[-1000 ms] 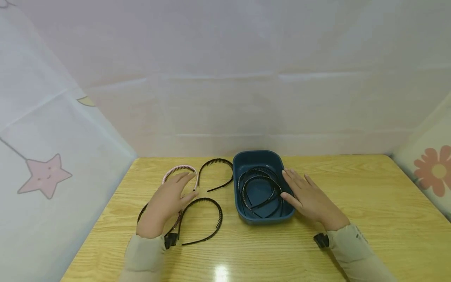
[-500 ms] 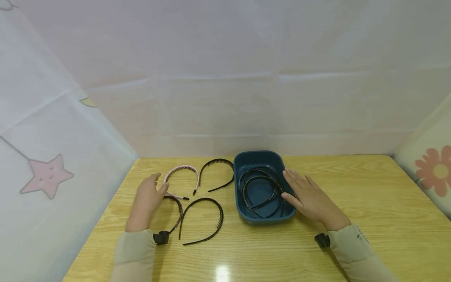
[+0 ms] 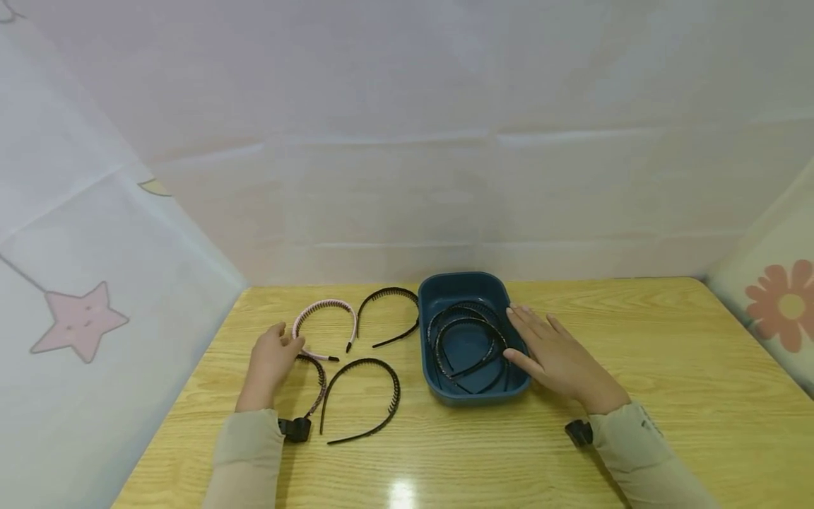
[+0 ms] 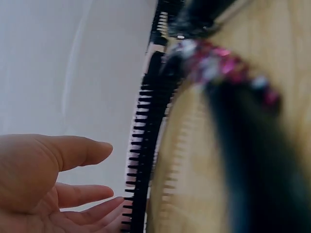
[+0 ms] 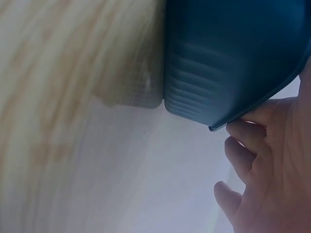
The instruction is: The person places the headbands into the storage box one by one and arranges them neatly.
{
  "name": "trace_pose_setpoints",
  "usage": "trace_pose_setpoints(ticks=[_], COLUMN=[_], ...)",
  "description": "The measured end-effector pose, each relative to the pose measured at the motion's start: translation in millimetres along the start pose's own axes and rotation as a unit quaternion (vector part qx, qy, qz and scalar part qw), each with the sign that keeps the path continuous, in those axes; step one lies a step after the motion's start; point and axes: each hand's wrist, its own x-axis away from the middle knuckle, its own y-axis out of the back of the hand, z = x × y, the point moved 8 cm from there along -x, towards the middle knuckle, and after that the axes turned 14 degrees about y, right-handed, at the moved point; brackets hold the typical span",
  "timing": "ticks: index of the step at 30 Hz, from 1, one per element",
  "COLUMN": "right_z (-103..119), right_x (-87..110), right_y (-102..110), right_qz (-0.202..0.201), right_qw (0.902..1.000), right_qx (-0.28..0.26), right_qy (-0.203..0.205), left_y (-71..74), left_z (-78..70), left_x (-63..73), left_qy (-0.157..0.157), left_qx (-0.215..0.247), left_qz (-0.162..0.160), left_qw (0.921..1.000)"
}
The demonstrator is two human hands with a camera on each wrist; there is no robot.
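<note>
My left hand (image 3: 270, 364) hovers beside the left side of a pink headband (image 3: 326, 302) with black teeth. In the left wrist view its thumb and fingers are spread apart, fingertips close to that toothed band (image 4: 141, 145). Partly under my wrist lies a dark headband with pink sparkles (image 3: 323, 392), blurred up close in the left wrist view. My right hand (image 3: 566, 367) rests with straight fingers on the right rim of a dark blue plastic bin (image 3: 473, 400). Several black headbands (image 3: 473, 319) lie overlapping inside it.
One black toothed headband (image 3: 398, 389) lies on the wooden table (image 3: 483, 459) left of the bin's front. Another black headband (image 3: 391, 290) lies behind it, its right side against the bin. A pale cloth backdrop (image 3: 407, 198) rises along the table's back edge.
My left hand has drawn back leftward from over the pink headband, uncovering it and the sparkly one, then shifted slightly right toward the pink one again. My right hand stays on the bin.
</note>
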Motion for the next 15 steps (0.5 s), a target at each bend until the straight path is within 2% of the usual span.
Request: trace_pose_setpoints(ticks=[9,15], right_z=[-1.3,-0.7], right_x=[-0.6,-0.6], right_y=[-1.5,-0.2], right_qz=[-0.006,-0.009], right_qw=[1.0,0.9999], right_qx=[-0.007,-0.002], right_qy=[0.001,0.005], left_y=[-5.6,-3.0], left_z=[-4.2,-5.3], left_x=[-6.8,-9.4], left_qy=[-0.003,-0.026], left_qx=[-0.056,-0.074], left_qz=[-0.02,-0.066], left_qw=[0.9982,0.9947])
